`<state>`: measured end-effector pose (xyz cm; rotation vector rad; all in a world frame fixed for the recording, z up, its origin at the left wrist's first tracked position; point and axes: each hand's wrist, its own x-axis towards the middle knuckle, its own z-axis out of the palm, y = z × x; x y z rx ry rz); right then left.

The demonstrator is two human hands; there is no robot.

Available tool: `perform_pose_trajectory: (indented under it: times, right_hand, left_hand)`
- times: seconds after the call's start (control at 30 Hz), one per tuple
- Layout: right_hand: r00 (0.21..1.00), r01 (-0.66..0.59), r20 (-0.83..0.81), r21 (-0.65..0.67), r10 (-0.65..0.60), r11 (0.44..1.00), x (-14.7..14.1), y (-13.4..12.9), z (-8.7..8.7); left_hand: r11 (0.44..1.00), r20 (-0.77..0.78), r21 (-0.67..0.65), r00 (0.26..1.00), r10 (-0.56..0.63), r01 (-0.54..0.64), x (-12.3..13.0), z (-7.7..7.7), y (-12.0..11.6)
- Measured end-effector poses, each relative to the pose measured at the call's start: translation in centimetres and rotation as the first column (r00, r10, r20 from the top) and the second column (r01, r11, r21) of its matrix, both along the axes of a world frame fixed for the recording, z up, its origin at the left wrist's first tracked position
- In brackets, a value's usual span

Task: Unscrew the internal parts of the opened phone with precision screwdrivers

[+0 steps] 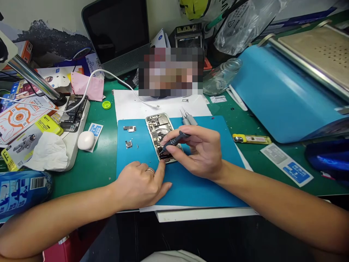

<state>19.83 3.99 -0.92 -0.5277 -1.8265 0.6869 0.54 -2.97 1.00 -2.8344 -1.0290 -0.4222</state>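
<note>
An opened smartphone (163, 129) with its inner parts bare lies on a blue mat (141, 153). My right hand (204, 151) pinches a small dark screwdriver (177, 139) between thumb and fingers, its tip down at the phone's lower left part. With an outstretched index finger my left hand (141, 183) touches the phone's bottom edge; its thumb stands apart and the other fingers curl under, holding nothing I can see. Left of the phone lie small circuit pieces (129, 144) and a metal-shielded part (129, 128). Grey pointed metal tools (188, 118) rest just beyond my right hand.
At the left are boxes (23, 143), a tissue (49, 151), a white earbud case (85, 141) and another opened phone (72, 116). A yellow cutter (251, 139), a glass jar (222, 76) and a blue sheet (261, 91) lie right. A screen device (117, 32) stands behind.
</note>
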Motion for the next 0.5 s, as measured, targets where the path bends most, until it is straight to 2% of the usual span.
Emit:
perform_pose_trajectory:
  times: [0.1, 0.2, 0.27, 0.5]
  right_hand:
    - [0.998, 0.028, -0.047, -0.007, -0.029, 1.000, 0.0, 0.0, 0.1]
    - [0.994, 0.046, -0.091, -0.076, -0.053, 0.996, 0.0, -0.2, 0.2]
    - [0.992, 0.029, -0.116, -0.118, -0.043, 0.993, 0.0, -0.2, 0.2]
    - [0.987, -0.087, -0.144, -0.146, 0.065, 0.985, -0.2, -0.3, 0.5]
  left_hand:
    - [0.997, 0.126, -0.061, 0.991, 0.053, -0.046, -0.3, 0.2, 0.9]
    - [0.972, 0.210, -0.162, 0.957, 0.200, -0.168, -0.6, 0.1, 2.0]
    - [0.956, 0.225, -0.209, 0.942, 0.250, -0.204, -0.8, -0.2, 2.5]
    - [0.975, 0.208, -0.164, 0.961, 0.185, -0.152, -1.1, -1.1, 2.7]
